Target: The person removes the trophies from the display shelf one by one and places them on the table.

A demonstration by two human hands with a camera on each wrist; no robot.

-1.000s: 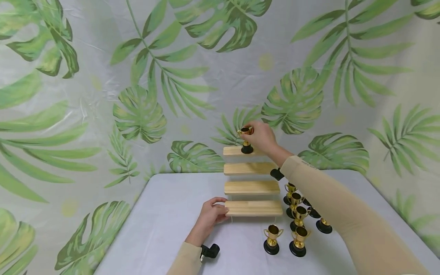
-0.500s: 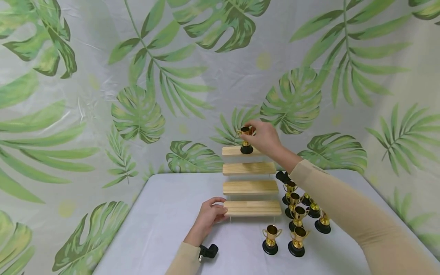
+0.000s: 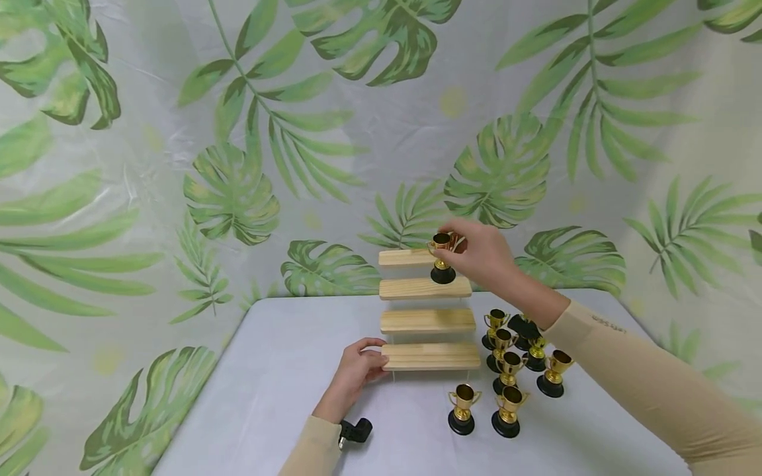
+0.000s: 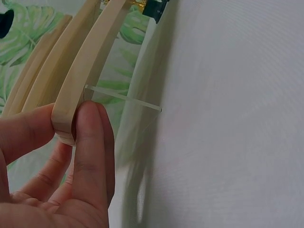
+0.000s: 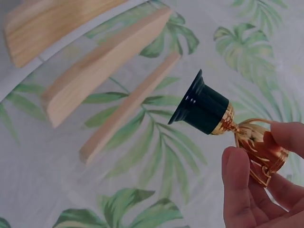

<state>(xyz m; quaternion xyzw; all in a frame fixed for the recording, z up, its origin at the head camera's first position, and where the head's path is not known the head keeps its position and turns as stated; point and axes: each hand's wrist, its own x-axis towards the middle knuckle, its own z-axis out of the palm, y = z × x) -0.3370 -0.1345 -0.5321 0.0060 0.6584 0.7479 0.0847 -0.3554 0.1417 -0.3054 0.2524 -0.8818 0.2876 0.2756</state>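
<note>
In my right hand (image 3: 482, 254) a small gold trophy cup (image 3: 442, 261) with a black base is pinched by its bowl. The right wrist view has this trophy tilted, its black base (image 5: 202, 103) pointing toward the shelf boards and apart from them. A wooden stepped shelf (image 3: 430, 357) with several boards stands mid-table. My left hand (image 3: 355, 370) holds the left end of the lowest board; in the left wrist view, thumb and fingers pinch the board end (image 4: 66, 114) from both sides. A thin clear support (image 4: 126, 98) runs from that board to the tablecloth.
Several more gold trophies stand on the table right of the shelf, such as a front trophy (image 3: 462, 408), one beside it (image 3: 508, 411) and one farther right (image 3: 553, 373). The table has a white cloth (image 3: 286, 370); a leaf-patterned curtain (image 3: 333, 165) hangs behind it.
My right hand has moved right and slightly down with the trophy, away from the top board, and now overlaps the second board. My left hand keeps its hold on the lowest board.
</note>
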